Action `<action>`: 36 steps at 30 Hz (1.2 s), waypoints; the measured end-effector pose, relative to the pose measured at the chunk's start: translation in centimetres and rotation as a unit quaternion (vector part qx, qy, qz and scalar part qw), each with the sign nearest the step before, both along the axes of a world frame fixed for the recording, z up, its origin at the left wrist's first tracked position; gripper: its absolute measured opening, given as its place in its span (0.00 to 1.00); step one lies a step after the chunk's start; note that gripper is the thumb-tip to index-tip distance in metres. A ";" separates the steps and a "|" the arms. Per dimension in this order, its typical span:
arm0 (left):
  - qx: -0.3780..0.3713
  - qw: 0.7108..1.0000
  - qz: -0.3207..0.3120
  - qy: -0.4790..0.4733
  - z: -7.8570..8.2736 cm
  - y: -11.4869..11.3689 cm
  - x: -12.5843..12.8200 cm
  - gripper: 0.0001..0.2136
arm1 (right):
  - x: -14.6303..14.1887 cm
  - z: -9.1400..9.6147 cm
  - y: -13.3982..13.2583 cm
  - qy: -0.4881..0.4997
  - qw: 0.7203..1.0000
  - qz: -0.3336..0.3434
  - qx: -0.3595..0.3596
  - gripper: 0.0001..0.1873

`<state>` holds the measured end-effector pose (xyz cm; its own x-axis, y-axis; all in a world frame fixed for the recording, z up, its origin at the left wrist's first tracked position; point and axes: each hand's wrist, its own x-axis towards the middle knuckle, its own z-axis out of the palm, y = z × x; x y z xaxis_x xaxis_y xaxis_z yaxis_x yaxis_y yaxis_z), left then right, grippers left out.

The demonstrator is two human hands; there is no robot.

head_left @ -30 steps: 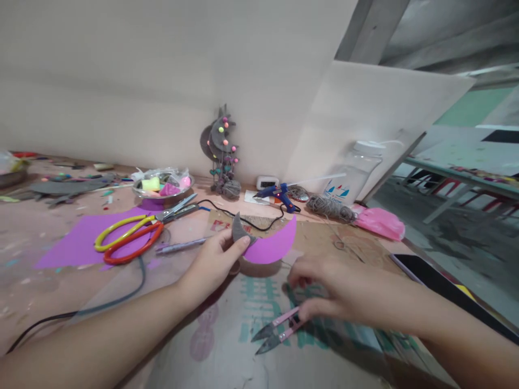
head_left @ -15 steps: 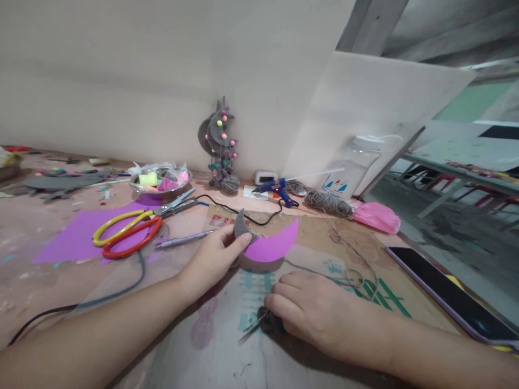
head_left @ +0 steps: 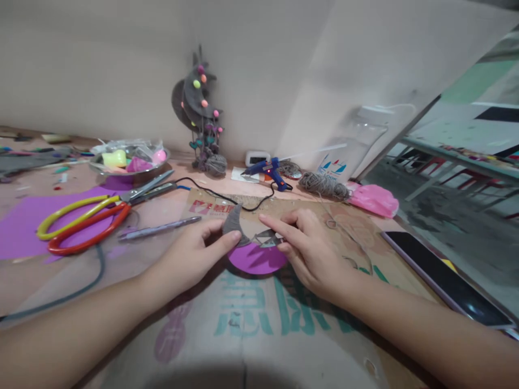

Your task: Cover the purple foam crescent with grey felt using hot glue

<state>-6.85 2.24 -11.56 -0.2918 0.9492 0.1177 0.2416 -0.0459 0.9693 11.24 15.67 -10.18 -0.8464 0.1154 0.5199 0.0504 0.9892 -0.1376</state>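
My left hand is closed on the left end of a purple paper crescent. Its thumb presses the grey yarn wrapping that covers that end. Small thread snips sit in my right hand, their grey blades pointing left at the edge of the yarn, just above the purple part. The right index finger stretches along above the snips. My right hand hides the crescent's right tip. Whether the blades touch the yarn strand I cannot tell.
Cardboard lies under my hands. Large scissors, a pen and purple paper are left. Behind stand a glue gun, grey yarn, a bowl, a bottle and a moon decoration. A phone lies right.
My right hand has risen from the cardboard with the snips and moved forward to the crescent. My left hand still holds the wrapped end. The camera view has shifted.
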 end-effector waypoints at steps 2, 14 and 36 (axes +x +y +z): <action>-0.004 1.000 -0.004 0.016 0.0 -0.1 0.0 0.09 | 0.0 -0.1 0.0 -0.008 1.000 -0.004 -0.022 0.18; -0.009 0.997 -0.019 0.069 0.2 -0.3 -0.1 0.14 | -0.4 -0.3 0.0 -0.011 1.000 -0.001 -0.009 0.14; -0.018 0.994 -0.094 -0.049 0.7 -0.3 -0.4 0.09 | -0.6 -0.4 0.3 -0.010 0.998 0.039 -0.037 0.14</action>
<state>-7.23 1.92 -10.90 -0.1172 0.9911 0.0628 0.1364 -0.0466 0.9896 10.60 15.98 -10.60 -0.8648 0.0855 0.4947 -0.0236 0.9774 -0.2102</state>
